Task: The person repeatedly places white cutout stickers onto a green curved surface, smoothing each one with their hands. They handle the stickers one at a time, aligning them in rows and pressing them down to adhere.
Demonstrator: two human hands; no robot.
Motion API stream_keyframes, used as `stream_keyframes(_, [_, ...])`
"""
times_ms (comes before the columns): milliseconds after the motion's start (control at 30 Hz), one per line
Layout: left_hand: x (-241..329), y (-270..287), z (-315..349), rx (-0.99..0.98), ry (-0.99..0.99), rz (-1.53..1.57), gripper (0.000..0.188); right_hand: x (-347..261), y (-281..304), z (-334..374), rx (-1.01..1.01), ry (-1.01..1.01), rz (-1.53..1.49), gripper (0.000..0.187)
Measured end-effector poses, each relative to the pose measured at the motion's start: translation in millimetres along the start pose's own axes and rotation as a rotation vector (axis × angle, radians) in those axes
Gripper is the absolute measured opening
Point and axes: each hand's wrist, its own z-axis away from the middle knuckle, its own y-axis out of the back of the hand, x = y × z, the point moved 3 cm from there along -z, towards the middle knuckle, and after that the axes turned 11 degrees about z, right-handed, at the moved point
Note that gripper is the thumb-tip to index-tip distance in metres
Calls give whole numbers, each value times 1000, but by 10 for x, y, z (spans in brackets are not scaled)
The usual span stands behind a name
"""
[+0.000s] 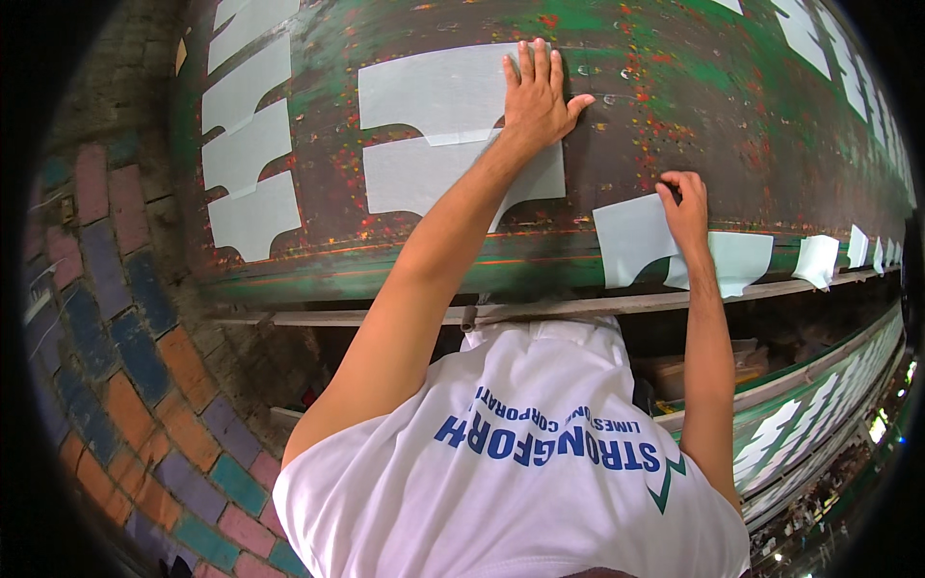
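My left hand [540, 101] lies flat with fingers spread on the right end of a white cut fabric panel [429, 87]. This panel has curved cut-outs and rests on the stained green and brown table [694, 106]. Just below it, partly under my left forearm, is a second fabric panel [409, 178]. My right hand [686, 197] is closed, its curled fingertips at the upper right corner of another white panel [631, 231] near the table's front edge. The fingertips' exact grip is partly hidden. Beside that wrist, a further white panel [742, 260] hangs over the edge.
More white panels [246, 159] lie in a column at the left, and others [805, 39] at the far right. Smaller white pieces [817, 260] drape over the front edge. A narrow rail [568, 308] runs along my waist. Coloured paving bricks [145, 356] cover the floor at left.
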Motion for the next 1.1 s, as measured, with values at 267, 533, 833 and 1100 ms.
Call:
stream_keyframes(267, [1197, 103, 672, -153, -406, 312, 46, 274, 144, 147, -113, 196, -153, 11])
stream_keyframes(533, [1729, -15, 1182, 30, 22, 285, 15, 376, 196, 89, -161, 293, -227, 19])
stream_keyframes(833, [1803, -49, 1230, 113, 80, 277, 14, 346, 211, 70, -203, 223, -228, 31])
stream_keyframes(1100, [1646, -54, 1154, 55, 48, 292, 11, 327, 158, 64, -200, 99, -330, 29])
